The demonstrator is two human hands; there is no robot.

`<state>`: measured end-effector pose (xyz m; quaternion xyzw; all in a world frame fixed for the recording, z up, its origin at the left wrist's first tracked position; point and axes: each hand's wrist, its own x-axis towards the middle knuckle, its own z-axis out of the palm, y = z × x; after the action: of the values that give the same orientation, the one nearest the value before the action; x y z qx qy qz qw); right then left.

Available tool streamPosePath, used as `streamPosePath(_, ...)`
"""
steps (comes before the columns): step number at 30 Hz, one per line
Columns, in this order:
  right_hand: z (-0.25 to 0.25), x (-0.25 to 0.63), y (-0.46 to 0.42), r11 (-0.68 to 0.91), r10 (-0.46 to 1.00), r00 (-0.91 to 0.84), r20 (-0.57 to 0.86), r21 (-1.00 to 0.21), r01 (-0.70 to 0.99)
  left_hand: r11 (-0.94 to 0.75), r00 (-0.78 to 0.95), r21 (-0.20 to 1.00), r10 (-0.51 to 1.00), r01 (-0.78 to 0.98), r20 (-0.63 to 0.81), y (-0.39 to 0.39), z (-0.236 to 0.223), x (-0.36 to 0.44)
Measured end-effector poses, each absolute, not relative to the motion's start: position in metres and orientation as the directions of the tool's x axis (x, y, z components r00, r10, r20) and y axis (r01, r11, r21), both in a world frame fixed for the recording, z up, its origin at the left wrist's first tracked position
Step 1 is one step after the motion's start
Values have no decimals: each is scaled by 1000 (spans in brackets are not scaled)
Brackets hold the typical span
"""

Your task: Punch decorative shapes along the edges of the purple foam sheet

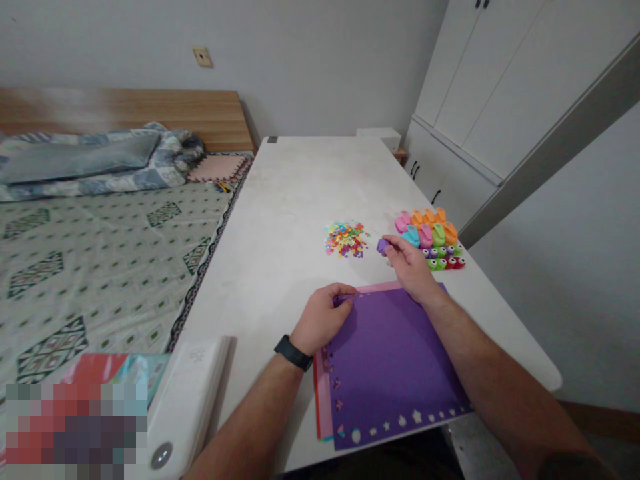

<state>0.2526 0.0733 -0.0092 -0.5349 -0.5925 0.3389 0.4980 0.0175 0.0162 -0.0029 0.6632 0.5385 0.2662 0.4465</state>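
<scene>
A purple paper sheet (395, 363) with punched shapes along its edges lies on the white table (295, 200), on top of pink and red sheets. My left hand (323, 319), with a black wristband, rests curled on the sheet's far left corner, pinching its edge. My right hand (411, 265) reaches past the sheet's far edge and holds a small purple craft punch (383, 246) in its fingertips. A pile of colourful paper cut-outs (346, 239) lies just left of that punch.
Rows of coloured craft punches (433, 239) stand at the table's right edge. A white device (187, 400) lies at the table's near left corner. A bed (100, 253) with a patterned cover runs along the left. White cabinets (480, 80) stand behind on the right.
</scene>
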Motion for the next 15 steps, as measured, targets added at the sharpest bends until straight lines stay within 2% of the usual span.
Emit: streamPosePath(15, -15, 255, 77, 190, 972, 74, 221, -935, 299, -1, 277, 887, 950, 462, -143, 15, -4, 17)
